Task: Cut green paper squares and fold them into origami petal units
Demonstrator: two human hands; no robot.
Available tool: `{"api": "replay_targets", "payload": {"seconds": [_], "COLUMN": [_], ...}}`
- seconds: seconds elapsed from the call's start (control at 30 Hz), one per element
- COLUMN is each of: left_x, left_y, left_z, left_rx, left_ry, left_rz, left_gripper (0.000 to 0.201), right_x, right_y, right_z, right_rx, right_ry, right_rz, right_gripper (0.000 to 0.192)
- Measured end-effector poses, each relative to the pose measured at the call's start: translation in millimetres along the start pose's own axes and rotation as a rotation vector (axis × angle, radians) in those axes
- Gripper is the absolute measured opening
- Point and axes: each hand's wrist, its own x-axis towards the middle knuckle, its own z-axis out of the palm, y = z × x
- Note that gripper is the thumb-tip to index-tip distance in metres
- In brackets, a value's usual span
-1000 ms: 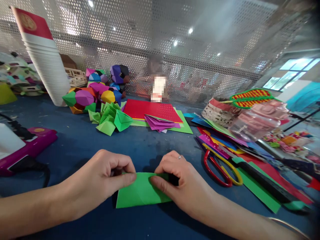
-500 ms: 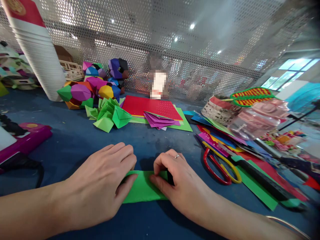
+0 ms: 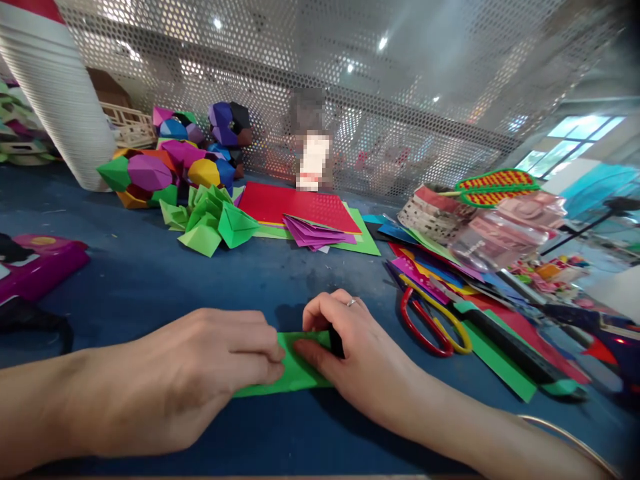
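A flat strip of green paper (image 3: 295, 370) lies before me on the blue table. My left hand (image 3: 195, 373) covers its left part, fingers bunched together with their tips on the paper; the underside of this hand is hidden. At the right end, my right hand (image 3: 350, 357) has its thumb on top of the strip and curled fingers at the far edge, gripping it. A ring is on one right finger. Something small and dark (image 3: 336, 341) shows inside the right hand, too hidden to name.
Red-and-yellow-handled scissors (image 3: 433, 320) and a black-and-green knife (image 3: 520, 347) lie right, over coloured paper. Beyond are folded green paper pieces (image 3: 210, 217), purple sheets (image 3: 315, 233) and a red sheet (image 3: 300, 205). A purple tool (image 3: 47, 263) lies left, near a white paper-cup stack (image 3: 65, 100).
My left thumb and fingers have drawn together, and that hand has turned lower over the green paper. My right hand keeps nearly the same grip. The whole view has shifted slightly.
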Motion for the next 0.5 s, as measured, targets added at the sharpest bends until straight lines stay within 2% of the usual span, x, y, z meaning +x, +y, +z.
{"api": "replay_targets", "payload": {"seconds": [0.23,0.5], "left_x": [3.8,1.8], "left_y": [4.2,0.6], "left_z": [-11.9,-7.5], "left_rx": [-0.016,-0.082], "left_ry": [-0.063,-0.008], "left_rz": [0.025,-0.001], "left_gripper": [0.042,0.045], "right_x": [-5.0,-16.4], "right_y": [-7.4,-21.7], "right_z": [2.9,12.0], "right_rx": [-0.011,-0.070], "right_ry": [0.042,-0.017], "right_rz": [0.024,-0.052], "right_gripper": [0.021,0.051]}}
